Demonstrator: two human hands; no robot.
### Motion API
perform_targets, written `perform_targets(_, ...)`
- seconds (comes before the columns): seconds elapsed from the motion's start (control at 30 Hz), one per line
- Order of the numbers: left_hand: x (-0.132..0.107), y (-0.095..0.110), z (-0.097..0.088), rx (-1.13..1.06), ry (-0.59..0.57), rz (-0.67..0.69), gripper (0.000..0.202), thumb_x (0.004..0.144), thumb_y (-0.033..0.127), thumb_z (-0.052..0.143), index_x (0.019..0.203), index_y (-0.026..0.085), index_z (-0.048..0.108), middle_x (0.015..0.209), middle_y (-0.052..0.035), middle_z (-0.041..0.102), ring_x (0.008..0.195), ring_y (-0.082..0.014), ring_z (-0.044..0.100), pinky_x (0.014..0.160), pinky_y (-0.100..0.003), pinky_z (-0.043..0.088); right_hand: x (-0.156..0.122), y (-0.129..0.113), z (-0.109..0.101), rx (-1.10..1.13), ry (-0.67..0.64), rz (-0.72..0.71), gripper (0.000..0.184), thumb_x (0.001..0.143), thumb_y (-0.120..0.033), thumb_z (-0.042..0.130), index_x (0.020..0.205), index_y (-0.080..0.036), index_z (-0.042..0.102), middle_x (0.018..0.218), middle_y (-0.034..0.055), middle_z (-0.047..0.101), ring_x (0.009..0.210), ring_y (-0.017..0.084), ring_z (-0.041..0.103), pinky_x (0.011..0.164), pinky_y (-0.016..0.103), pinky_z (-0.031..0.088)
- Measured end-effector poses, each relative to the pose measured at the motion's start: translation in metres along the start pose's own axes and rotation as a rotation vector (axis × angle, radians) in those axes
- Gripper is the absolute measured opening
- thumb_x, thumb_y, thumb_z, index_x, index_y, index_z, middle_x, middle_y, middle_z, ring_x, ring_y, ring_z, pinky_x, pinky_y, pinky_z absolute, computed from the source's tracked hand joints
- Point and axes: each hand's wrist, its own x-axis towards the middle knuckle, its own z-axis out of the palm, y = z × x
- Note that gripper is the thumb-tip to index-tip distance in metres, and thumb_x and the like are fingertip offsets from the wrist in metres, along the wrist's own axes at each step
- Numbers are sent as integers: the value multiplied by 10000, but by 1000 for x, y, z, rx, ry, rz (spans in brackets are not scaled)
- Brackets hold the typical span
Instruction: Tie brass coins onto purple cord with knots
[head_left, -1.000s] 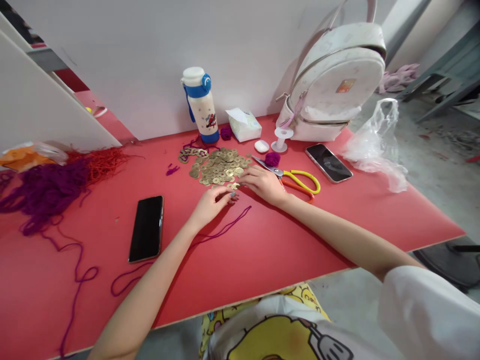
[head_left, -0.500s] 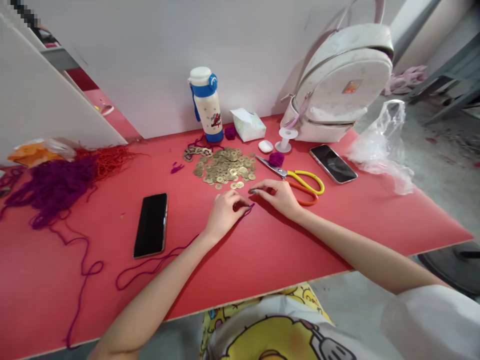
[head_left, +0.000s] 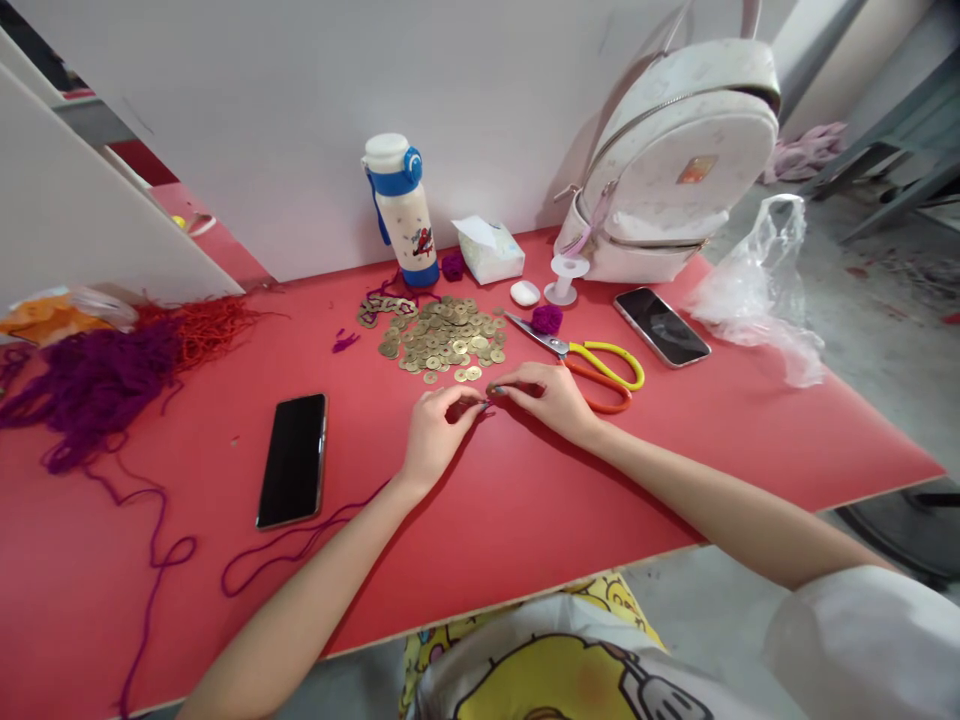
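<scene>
A heap of brass coins with holes (head_left: 442,340) lies on the red table (head_left: 525,490). Just in front of it my left hand (head_left: 435,432) pinches the end of a purple yarn strand (head_left: 300,535) that trails back under my forearm. My right hand (head_left: 544,392) meets it fingertip to fingertip, pinched on a small coin that I can barely make out. Yellow and orange scissors (head_left: 600,365) lie right behind my right hand.
A black phone (head_left: 292,458) lies at my left, a second phone (head_left: 661,326) at the right. Purple and red yarn piles (head_left: 105,365) sit far left. At the back stand a bottle (head_left: 401,210), tissue pack (head_left: 491,250), empty spool (head_left: 562,278), white backpack (head_left: 667,160) and plastic bag (head_left: 757,290).
Both hands drew back from the coin heap toward me and came together. The left hand picked up the yarn end; the right hand now pinches at its tip.
</scene>
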Motion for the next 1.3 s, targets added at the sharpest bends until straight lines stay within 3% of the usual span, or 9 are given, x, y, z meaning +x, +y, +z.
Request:
perform_targets(0.23,1,0,-1,4,56,73,61,848,261,699,792,237,699,807,0,742,742,-189,662,772,-339,470,-1,-4,3,26,1,27,144,873,-200,622,862,-209,765,845,31,778,750,173,706,715,280,527)
perform_targets(0.47,0,-2,-3,148,124,157,86,853,238,708,772,235,680,775,27,716,708,-161,631,771,-334,402,-3,-5,5,62,4,65,112,853,-212,643,829,-185,748,762,27,762,664,153,680,657,255,514)
perform_targets(0.7,-1,-2,-2,229,118,202,68,842,235,728,789,236,685,797,17,721,744,-170,640,769,-338,391,-5,-6,9,139,-19,90,114,847,-213,626,850,-171,732,773,39,761,670,163,687,647,267,525)
perform_targets(0.87,0,-2,-2,136,99,167,66,855,237,699,789,234,695,1021,-29,746,901,-205,670,804,-345,455,-6,-6,11,186,-36,76,126,850,-188,608,879,-176,730,779,34,760,682,160,693,662,263,534)
perform_targets(1.03,0,-5,0,-5,88,60,77,841,277,697,776,235,692,796,-8,750,762,-195,680,773,-342,506,-6,-7,10,225,-63,87,139,869,-220,608,895,-179,738,759,33,742,619,142,656,594,248,520)
perform_targets(1.17,0,-6,1,-239,66,-40,115,805,311,724,831,220,659,807,-6,743,756,-182,703,747,-311,551,-5,-6,8,243,-53,77,148,862,-241,641,951,-186,746,863,56,746,646,144,661,624,263,538)
perform_targets(1.3,0,-4,1,-273,60,-34,136,793,291,737,853,215,642,811,-7,740,779,-180,713,770,-311,561,-4,-5,7,279,-68,53,175,861,-235,653,995,-196,757,920,70,742,724,166,683,686,291,557)
